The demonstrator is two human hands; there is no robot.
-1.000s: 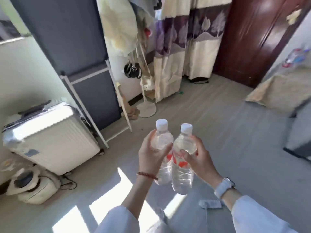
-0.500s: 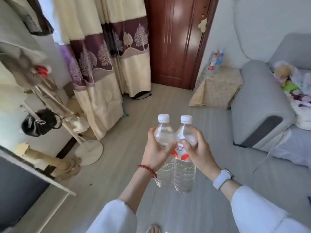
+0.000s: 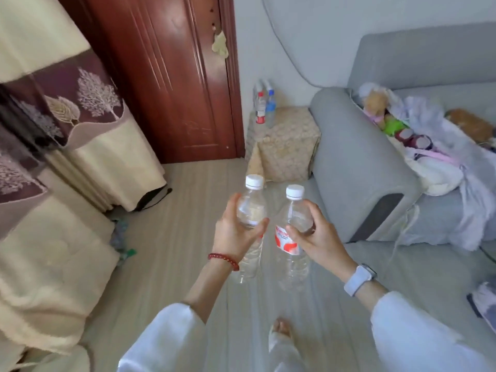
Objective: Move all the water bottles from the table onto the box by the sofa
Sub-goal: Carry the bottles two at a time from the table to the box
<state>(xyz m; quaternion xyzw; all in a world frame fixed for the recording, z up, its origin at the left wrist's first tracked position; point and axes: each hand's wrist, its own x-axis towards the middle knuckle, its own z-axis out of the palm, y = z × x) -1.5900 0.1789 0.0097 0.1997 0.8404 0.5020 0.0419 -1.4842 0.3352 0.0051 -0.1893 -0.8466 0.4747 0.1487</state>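
Note:
My left hand (image 3: 236, 232) grips a clear water bottle (image 3: 252, 208) with a white cap, held upright over the floor. My right hand (image 3: 314, 237) grips a second clear bottle (image 3: 291, 245) with a red and white label, just to the right of the first. Ahead, a box (image 3: 290, 146) under a beige patterned cloth stands between the door and the sofa arm. Several water bottles (image 3: 264, 106) stand on its back left corner. The table is out of view.
A grey sofa (image 3: 357, 167) fills the right, with plush toys and clothes (image 3: 418, 135) piled on its seat. A dark red wooden door (image 3: 171, 76) is behind the box. Curtains (image 3: 88, 108) and a cream blanket (image 3: 48, 264) hang at left. Bare floor leads to the box.
The view has swung further right and moved closer to the box and sofa. Both hands still carry their bottles, now slightly apart from each other.

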